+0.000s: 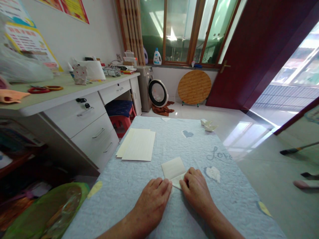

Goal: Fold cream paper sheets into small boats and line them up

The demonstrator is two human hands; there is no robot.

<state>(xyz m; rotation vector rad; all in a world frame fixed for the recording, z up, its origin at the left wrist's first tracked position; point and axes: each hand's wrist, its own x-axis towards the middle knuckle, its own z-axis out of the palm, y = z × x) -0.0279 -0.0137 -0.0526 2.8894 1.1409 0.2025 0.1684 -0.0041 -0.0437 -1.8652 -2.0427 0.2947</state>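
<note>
A small cream sheet of paper (173, 167) lies on the cloth-covered table, with a crease across it and its near part partly hidden by my fingers. My left hand (155, 196) is closed, its fingertips gripping the near left corner of the sheet. At the right edge, my right hand (195, 187) has curled fingers pressed together on the paper. Beyond my left hand rests a small stack of cream paper sheets (139, 144), slightly fanned out. Two small folded paper shapes (210, 127) sit at the far right corner of the table.
The pale blue quilted cloth (174, 141) covers the table. Left stands a white desk (82, 126) with scissors (38, 89) on it, and a green basket (74, 196) below. Behind are a washing machine (144, 86) with its door open and a round wooden board (194, 87).
</note>
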